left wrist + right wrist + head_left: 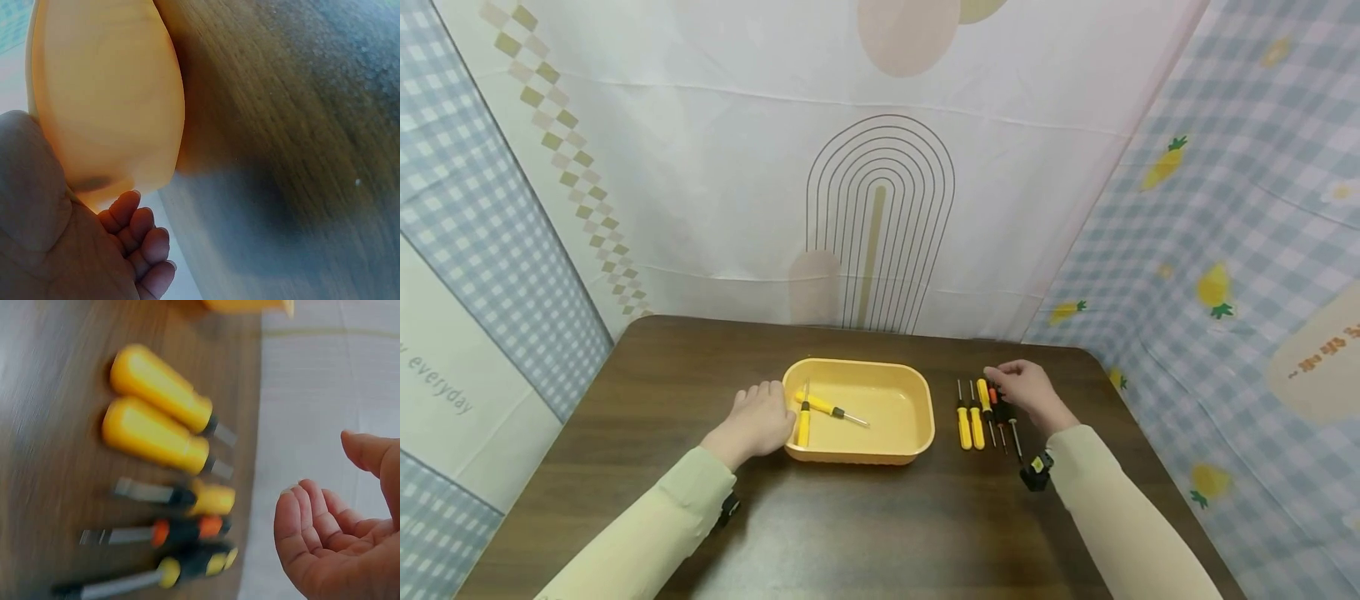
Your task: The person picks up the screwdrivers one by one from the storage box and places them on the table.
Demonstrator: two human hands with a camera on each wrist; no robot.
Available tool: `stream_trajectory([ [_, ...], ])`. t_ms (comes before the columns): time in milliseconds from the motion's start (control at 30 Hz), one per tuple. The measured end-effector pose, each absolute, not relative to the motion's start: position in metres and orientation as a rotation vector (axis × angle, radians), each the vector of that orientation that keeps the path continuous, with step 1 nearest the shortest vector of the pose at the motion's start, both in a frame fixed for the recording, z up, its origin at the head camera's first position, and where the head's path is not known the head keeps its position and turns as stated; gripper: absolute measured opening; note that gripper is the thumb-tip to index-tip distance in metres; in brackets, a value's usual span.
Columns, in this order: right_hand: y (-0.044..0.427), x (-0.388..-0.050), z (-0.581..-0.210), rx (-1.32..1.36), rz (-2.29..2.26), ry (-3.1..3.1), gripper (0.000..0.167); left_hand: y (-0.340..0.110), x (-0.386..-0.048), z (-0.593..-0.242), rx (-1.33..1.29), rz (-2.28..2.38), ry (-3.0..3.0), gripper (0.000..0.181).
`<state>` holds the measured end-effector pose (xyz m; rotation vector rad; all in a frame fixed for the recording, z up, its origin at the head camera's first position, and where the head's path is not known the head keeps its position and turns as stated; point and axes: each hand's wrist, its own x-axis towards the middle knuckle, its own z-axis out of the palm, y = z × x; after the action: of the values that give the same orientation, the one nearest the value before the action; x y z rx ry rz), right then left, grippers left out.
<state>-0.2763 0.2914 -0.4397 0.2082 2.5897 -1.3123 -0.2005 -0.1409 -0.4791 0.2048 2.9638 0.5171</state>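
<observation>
Head view: set high over the near side of the brown wood-grain table (880, 533), facing forward and down; farthest off, it takes in the white printed cloth (715, 183) behind. Left wrist view: rolled sideways, very close to the left hand (763, 421), facing the outer wall of the yellow rectangular tray (880, 421). Right wrist view: also rolled, close to the right hand (1028, 390), facing across the row of screwdrivers with yellow and black handles (983, 398). Overlap, from where I stand: head and left wrist share left hand and tray; head and right wrist, right hand and screwdrivers.
</observation>
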Motion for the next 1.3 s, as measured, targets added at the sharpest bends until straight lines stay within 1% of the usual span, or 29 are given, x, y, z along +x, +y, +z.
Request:
stream_trajectory([
  [100, 0.265, -0.273, -0.432, 0.096, -1.291, 2.629, 0.068, -0.141, -0.201, -0.481, 0.212, 0.505, 2.975, 0.036],
  [200, 0.241, -0.269, -0.427, -0.007, -1.269, 2.649, 0.066, -0.140, -0.201, -0.482, 0.222, 0.500, 2.988, 0.034],
  [300, 0.219, -0.265, -0.425, -0.156, -1.293, 2.608, 0.061, -0.140, -0.201, -0.481, 0.222, 0.499, 2.992, 0.035],
  [467, 0.186, -0.260, -0.430, -0.417, -1.255, 2.525, 0.058, -0.140, -0.200, -0.478, 0.214, 0.504, 2.982, 0.036],
  [767, 0.149, -0.250, -0.445, -0.726, -1.015, 2.422, 0.051, -0.139, -0.199, -0.477, 0.204, 0.508, 2.968, 0.040],
  [867, 0.143, -0.248, -0.449, -0.775, -0.945, 2.395, 0.047, -0.139, -0.199, -0.477, 0.208, 0.511, 2.972, 0.042],
  [1033, 0.136, -0.245, -0.453, -0.762, -0.824, 2.390, 0.042, -0.139, -0.199, -0.479, 0.213, 0.515, 2.986, 0.039],
  [1167, 0.132, -0.245, -0.460, -0.810, -0.717, 2.451, 0.034, -0.139, -0.200, -0.481, 0.218, 0.516, 2.990, 0.036],
  [1300, 0.128, -0.245, -0.467, -0.841, -0.610, 2.517, 0.030, -0.140, -0.200, -0.482, 0.214, 0.513, 2.991, 0.038],
])
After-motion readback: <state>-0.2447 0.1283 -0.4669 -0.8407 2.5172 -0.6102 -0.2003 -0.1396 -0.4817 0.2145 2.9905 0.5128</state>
